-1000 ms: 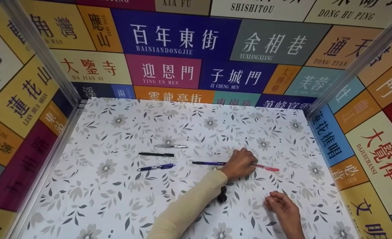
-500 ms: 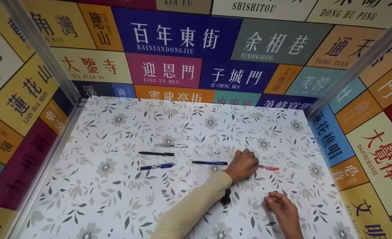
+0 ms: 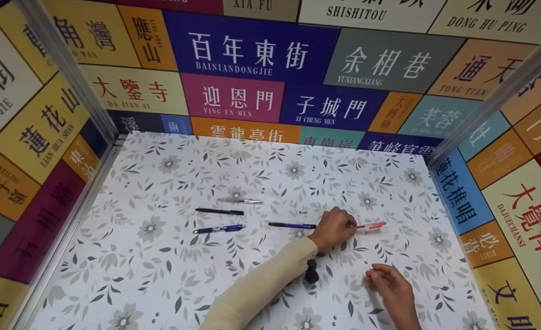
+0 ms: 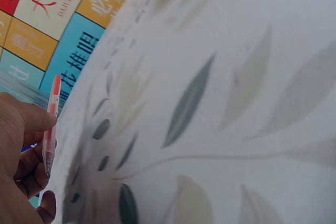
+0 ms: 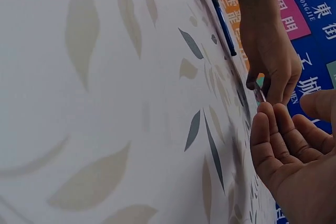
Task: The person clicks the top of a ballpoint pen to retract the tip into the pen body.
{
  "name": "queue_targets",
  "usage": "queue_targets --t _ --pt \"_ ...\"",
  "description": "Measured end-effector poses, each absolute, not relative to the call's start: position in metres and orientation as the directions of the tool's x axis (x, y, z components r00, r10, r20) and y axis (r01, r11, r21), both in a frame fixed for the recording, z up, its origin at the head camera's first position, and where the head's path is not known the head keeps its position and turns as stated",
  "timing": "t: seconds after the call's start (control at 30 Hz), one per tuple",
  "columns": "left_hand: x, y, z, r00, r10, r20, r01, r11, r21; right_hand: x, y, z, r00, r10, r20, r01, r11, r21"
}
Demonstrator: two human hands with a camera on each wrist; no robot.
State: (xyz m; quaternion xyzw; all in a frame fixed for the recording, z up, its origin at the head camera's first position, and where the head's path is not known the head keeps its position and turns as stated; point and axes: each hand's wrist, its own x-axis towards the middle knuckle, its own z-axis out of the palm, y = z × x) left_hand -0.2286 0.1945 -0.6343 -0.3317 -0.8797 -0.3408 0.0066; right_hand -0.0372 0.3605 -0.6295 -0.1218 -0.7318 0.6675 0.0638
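My left hand (image 3: pixel 336 229) pinches a pink pen (image 3: pixel 374 225) between thumb and fingers. The pen sticks out to the right, its shadow just below it on the tablecloth. In the left wrist view, the clear-barrelled pen (image 4: pixel 54 95) shows its pink end upward and its tip downward. My right hand (image 3: pixel 393 291) is at the lower right, fingers loosely bent and holding nothing. Beside the left hand lies a blue-and-black pen (image 3: pixel 291 225). Further left are a dark blue pen (image 3: pixel 219 229), a black pen (image 3: pixel 220 211) and a clear pen with a silvery tip (image 3: pixel 247 201).
A white tablecloth with grey flowers and leaves (image 3: pixel 169 275) covers the table. Panels with coloured signs (image 3: pixel 252 50) enclose the back and both sides. A small black object (image 3: pixel 311 271) shows under the left wrist.
The pink pen's outer end has risen off the tablecloth in my left hand. My right hand and the other pens stay where they were; the head view has shifted slightly.
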Motion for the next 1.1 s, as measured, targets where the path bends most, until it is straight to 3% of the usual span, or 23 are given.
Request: queue_targets --t 0.2,0.43,0.67,0.83,1.1 --pt "-0.225 0.187 -0.617 -0.800 0.552 0.236 0.544 0.500 0.674 -0.048 0.358 -0.624 -0.967 0.252 -0.043 0.079 0.136 -0.988" --pt "-0.224 0.173 -0.606 -0.797 0.553 0.243 0.486 0.349 0.801 -0.057 0.355 -0.614 -0.973 0.229 -0.035 0.078 0.186 -0.980" --pt "-0.219 0.156 -0.596 -0.846 0.501 0.183 0.347 0.256 0.902 -0.067 0.349 -0.605 -0.982 0.187 -0.032 0.075 0.231 -0.970" --pt "-0.214 0.146 -0.589 -0.866 0.481 0.138 0.278 0.231 0.932 -0.075 0.345 -0.600 -0.986 0.164 0.019 0.025 0.261 -0.965" --pt "-0.208 0.131 -0.588 -0.855 0.496 0.153 0.279 0.191 0.941 -0.081 0.340 -0.599 -0.986 0.144 0.085 -0.046 0.256 -0.966"
